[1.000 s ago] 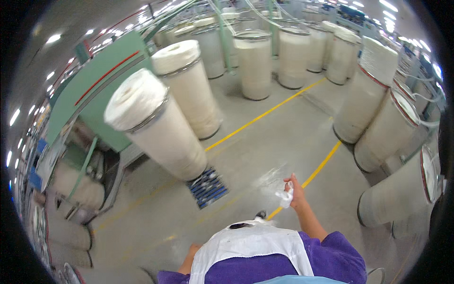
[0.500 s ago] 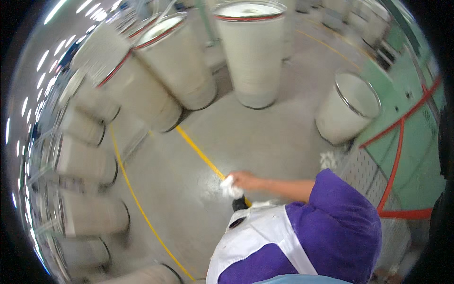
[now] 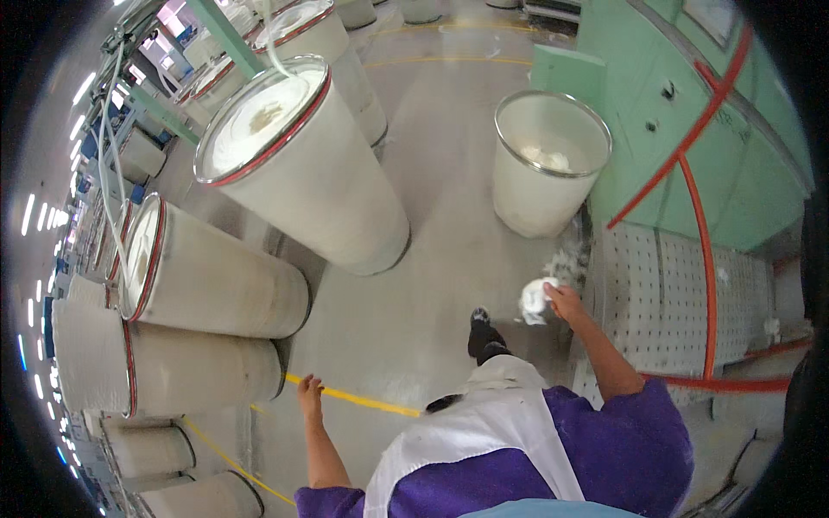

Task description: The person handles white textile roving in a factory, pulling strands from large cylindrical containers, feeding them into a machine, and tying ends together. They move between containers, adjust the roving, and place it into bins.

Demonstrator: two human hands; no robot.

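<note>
My right hand (image 3: 564, 302) is closed on a wad of white cotton fibre (image 3: 535, 302), held out ahead of me above the floor. Just beyond it stands a smaller white bin (image 3: 537, 198) with a metal rim, and some white fluff (image 3: 544, 159) lies at its bottom. Loose fibre tufts (image 3: 567, 262) are scattered on the floor between the wad and that bin. Out to the left, my left hand (image 3: 311, 388) hangs free, holding nothing, its fingers loosely apart. It is nearest a white can lying along the left side of the view.
Tall white cans with red-banded rims (image 3: 324, 181) stand on the left, the nearer one full of coiled white sliver. A green machine (image 3: 682, 129) with red pipes (image 3: 710, 268) and a perforated panel (image 3: 673, 293) borders the right. Yellow lines (image 3: 371, 400) mark the floor.
My view has turned rightward, toward the small bin. The right hand with the cotton wad has swung to the right, and my left hand has come into view.
</note>
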